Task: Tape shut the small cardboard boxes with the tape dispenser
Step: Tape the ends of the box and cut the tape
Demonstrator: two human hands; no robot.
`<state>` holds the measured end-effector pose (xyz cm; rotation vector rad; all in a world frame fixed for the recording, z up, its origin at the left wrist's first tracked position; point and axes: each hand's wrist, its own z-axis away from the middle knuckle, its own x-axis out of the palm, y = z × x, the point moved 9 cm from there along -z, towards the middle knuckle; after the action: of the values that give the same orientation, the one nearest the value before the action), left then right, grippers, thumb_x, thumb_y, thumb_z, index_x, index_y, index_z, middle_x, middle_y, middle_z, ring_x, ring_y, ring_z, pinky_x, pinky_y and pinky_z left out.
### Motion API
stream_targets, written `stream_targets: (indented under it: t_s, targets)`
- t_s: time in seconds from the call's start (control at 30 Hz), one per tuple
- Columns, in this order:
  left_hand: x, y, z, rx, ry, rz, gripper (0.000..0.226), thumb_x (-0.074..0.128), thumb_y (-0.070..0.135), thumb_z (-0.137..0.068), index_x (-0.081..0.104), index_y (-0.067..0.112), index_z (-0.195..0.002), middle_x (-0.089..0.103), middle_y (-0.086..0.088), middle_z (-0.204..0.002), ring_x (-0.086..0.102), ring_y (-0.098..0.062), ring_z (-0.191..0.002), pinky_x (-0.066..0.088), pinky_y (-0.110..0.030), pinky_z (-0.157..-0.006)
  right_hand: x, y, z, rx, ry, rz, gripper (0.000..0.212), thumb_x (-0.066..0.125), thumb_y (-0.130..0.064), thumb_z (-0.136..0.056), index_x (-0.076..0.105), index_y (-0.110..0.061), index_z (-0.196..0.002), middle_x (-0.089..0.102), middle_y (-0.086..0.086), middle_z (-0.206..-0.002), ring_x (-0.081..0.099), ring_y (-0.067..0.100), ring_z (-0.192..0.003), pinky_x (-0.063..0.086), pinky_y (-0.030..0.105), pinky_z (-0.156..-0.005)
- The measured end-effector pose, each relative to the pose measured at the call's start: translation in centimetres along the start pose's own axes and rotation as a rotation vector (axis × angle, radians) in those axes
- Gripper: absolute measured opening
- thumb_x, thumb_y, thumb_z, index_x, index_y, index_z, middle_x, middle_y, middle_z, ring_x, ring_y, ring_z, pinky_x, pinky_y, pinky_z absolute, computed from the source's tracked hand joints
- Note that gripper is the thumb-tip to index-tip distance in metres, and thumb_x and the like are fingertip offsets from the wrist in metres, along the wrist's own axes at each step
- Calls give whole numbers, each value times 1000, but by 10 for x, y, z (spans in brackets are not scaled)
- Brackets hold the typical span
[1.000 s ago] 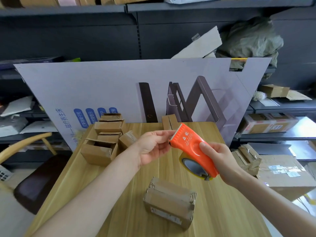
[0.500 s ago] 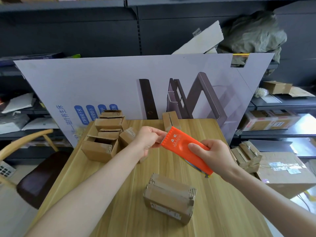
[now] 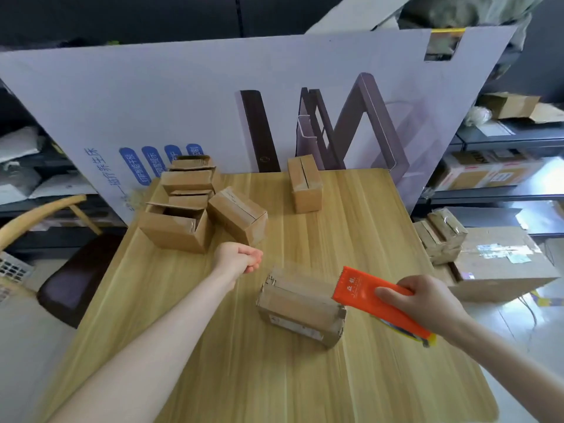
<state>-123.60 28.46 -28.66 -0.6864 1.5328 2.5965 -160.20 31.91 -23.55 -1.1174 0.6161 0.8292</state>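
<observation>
Two hands bracket the job. Right hand (image 3: 427,303) is clamped round the orange plastic tape dispenser (image 3: 355,288), its toothed end over the right end of the small brown cardboard box (image 3: 297,309); touching or just above, can't tell. Left hand (image 3: 239,257) hangs with fingers curled just off the box's far-left end; whether it pinches clear tape, can't tell. Box lies mid-way on the light wooden bench (image 3: 259,386), long axis roughly along the near edge, between both hands. Judgement: the pull runs right to left along that axis, and the right hand is nearer.
</observation>
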Motion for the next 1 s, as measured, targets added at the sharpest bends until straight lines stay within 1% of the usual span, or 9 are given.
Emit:
stream_targets:
  t_s: [0.1, 0.2, 0.3, 0.4, 0.63, 0.73, 0.83, 0.93, 1.0]
  targets:
    - [11, -31, -3, -54, 30, -14, 4, 73, 4, -81, 75, 6, -82, 73, -7, -77, 66, -17, -68, 56, -26, -69, 17, 9, -7, 38, -23, 104, 45, 64, -58, -80, 67, -15, -67, 63, -3, -57, 61, 13, -52, 41, 23, -44]
    - [10, -45, -8, -58, 69, -54, 5, 74, 10, -81, 75, 14, -77, 73, -3, -71, 66, -15, -66, 57, -29, -73, 32, 9, -16, 60, -55, 168, 45, 61, -63, -79, 68, -19, -72, 63, -5, -62, 62, 11, -57, 40, 23, -47]
    - [9, -54, -15, -69, 86, -68, 2, 74, 14, -82, 75, 14, -81, 72, -2, -71, 64, -11, -63, 55, -25, -71, 42, 5, -27, 72, -68, 222, 44, 59, -65, -79, 67, -22, -75, 64, -7, -66, 61, 10, -60, 40, 23, -48]
    - [10, -65, -22, -93, 98, -82, 3, 74, 17, -82, 76, 15, -82, 72, -1, -72, 65, -12, -65, 56, -26, -72, 49, 4, -38, 83, -92, 253, 46, 59, -67, -79, 66, -22, -75, 64, -6, -67, 61, 11, -57, 40, 22, -49]
    - [20, -90, -35, -129, 118, -90, 4, 73, 19, -83, 74, 17, -80, 72, 1, -72, 64, -12, -64, 57, -30, -76, 65, 5, -59, 80, -96, 379, 49, 58, -68, -78, 64, -20, -72, 63, -5, -67, 61, 13, -64, 38, 23, -50]
    - [28, -99, -39, -155, 103, -108, 7, 73, 19, -83, 76, 14, -87, 73, 1, -79, 67, -15, -73, 57, -31, -78, 70, 5, -64, 91, -92, 422, 49, 59, -68, -77, 65, -20, -75, 62, -5, -68, 59, 14, -66, 35, 23, -50]
    - [36, -107, -40, -190, 115, -96, 10, 72, 20, -84, 76, 15, -91, 73, -1, -95, 67, -20, -90, 52, -29, -85, 72, 7, -66, 96, -86, 443, 47, 59, -67, -76, 64, -21, -74, 62, -5, -69, 60, 15, -66, 35, 22, -50]
    - [43, -104, -31, -155, 153, -158, 16, 64, 18, -89, 76, 13, -99, 72, -1, -105, 63, -21, -100, 44, -23, -80, 74, 5, -65, 85, -70, 478, 46, 57, -66, -77, 60, -21, -70, 61, -5, -68, 61, 16, -66, 35, 22, -50]
    - [49, -100, -27, -126, 161, -195, 22, 57, 15, -93, 74, 14, -106, 70, -2, -112, 62, -22, -105, 46, -24, -81, 75, 4, -65, 83, -68, 490, 46, 56, -66, -78, 60, -21, -70, 62, -4, -68, 61, 17, -66, 34, 22, -49]
